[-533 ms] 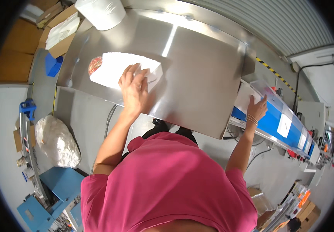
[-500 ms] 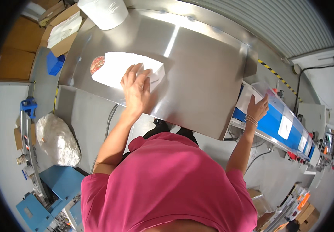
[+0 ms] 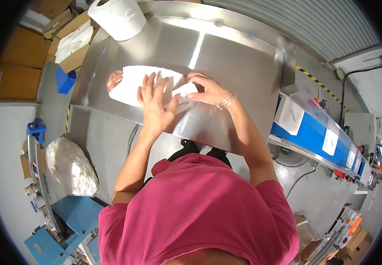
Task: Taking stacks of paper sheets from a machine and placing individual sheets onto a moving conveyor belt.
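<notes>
On the steel table (image 3: 239, 92) lies a stack of white paper-like sheets or flat packets (image 3: 131, 84); which of these they are I cannot tell. A rounded red-patterned thing (image 3: 115, 80) shows at the stack's left end. My left hand (image 3: 155, 99) rests on the stack with its fingers spread. At the stack's right end, my right hand (image 3: 208, 90) pinches a lifted white sheet (image 3: 184, 90) between thumb and fingers. Small dark print shows below the lifted part. The fingertips partly cover the sheet's edge.
A white roll (image 3: 118, 20) stands at the table's back left, near an open cardboard box (image 3: 74, 55) and a blue bin (image 3: 65, 80). To the right runs a blue conveyor belt (image 3: 308, 128) with several white pieces on it and a clear guard alongside. A plastic-wrapped bundle (image 3: 71, 165) lies lower left.
My right hand has come from above the conveyor to the stack and taken hold of a white sheet. My left hand stays on the stack, fingers wider apart. The view has shifted slightly.
</notes>
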A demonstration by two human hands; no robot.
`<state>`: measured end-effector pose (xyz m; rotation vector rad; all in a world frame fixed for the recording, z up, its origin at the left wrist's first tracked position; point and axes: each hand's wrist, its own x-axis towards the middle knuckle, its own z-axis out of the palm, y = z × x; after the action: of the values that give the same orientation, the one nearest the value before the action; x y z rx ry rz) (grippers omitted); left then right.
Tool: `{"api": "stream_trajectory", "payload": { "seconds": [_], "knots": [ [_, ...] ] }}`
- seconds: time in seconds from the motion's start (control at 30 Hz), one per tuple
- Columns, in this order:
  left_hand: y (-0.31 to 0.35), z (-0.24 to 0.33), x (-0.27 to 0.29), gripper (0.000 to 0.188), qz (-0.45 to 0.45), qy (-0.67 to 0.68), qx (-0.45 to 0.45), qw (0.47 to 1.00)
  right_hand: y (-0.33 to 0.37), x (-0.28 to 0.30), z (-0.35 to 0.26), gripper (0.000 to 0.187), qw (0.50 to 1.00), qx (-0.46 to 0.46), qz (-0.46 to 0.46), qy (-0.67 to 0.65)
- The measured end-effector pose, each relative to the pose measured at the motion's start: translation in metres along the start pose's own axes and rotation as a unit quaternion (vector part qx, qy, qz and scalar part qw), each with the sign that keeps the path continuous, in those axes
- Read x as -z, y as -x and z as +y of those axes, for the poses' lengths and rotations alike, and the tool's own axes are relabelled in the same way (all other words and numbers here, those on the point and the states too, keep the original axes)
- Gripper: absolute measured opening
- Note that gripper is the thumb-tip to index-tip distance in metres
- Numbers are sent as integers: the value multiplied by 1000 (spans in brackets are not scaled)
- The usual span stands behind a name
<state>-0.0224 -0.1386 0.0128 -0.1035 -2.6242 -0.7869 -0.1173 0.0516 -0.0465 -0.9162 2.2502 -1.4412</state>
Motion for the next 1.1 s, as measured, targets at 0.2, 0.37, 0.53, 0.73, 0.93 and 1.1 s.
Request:
{"api": "stream_trajectory", "payload": {
  "seconds": [0.2, 0.37, 0.53, 0.73, 0.93, 1.1],
  "knots": [
    [0, -22, -4, 36, 19, -59, -20, 998, 57, -7, 27, 40, 955, -169, 149, -191],
    [0, -19, -3, 33, 20, -58, -16, 998, 130, 22, 41, 37, 896, -241, 373, 0],
    [0, -18, -4, 32, 28, -74, -24, 997, 189, 61, 59, 32, 846, -270, 459, 15],
    [-2, -19, -5, 31, 42, -40, -17, 998, 243, 119, 86, 57, 709, -392, 454, 370],
    [-2, -16, -4, 33, 35, -21, -12, 999, 146, 78, 40, 51, 879, -214, 363, 222],
    [-3, -19, 1, 32, 1, -25, -29, 999, 14, 8, -29, 51, 993, -82, 62, -53]
  ]
}}
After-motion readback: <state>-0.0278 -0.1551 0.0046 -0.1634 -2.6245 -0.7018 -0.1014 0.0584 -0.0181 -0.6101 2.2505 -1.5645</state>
